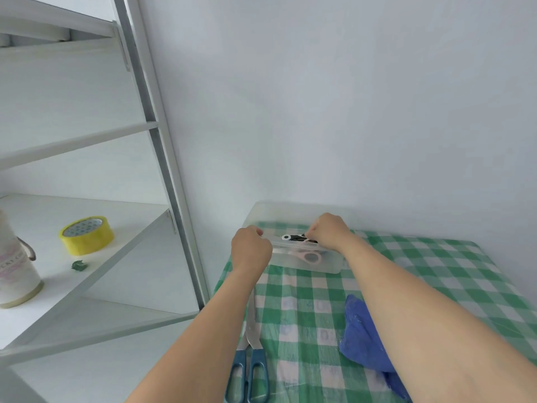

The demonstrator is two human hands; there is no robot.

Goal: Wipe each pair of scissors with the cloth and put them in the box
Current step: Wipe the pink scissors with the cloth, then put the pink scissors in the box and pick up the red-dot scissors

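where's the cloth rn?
Head view, lower right: the blue cloth lies on the green checked tablecloth, partly hidden by the right forearm, to the right of the blue-handled scissors and nearer the person than the clear box.

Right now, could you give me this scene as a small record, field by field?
Surface: green checked tablecloth
Box: clear box, by the wall
In the box: pink scissors; black-and-white scissors
Left hand: left hand grips the box's left rim
Right hand: right hand seems to hold the black-and-white scissors inside the box
Outside the box: blue-handled scissors, beside the left forearm
Cloth: blue cloth, partly under the right forearm
Shelf: yellow tape roll
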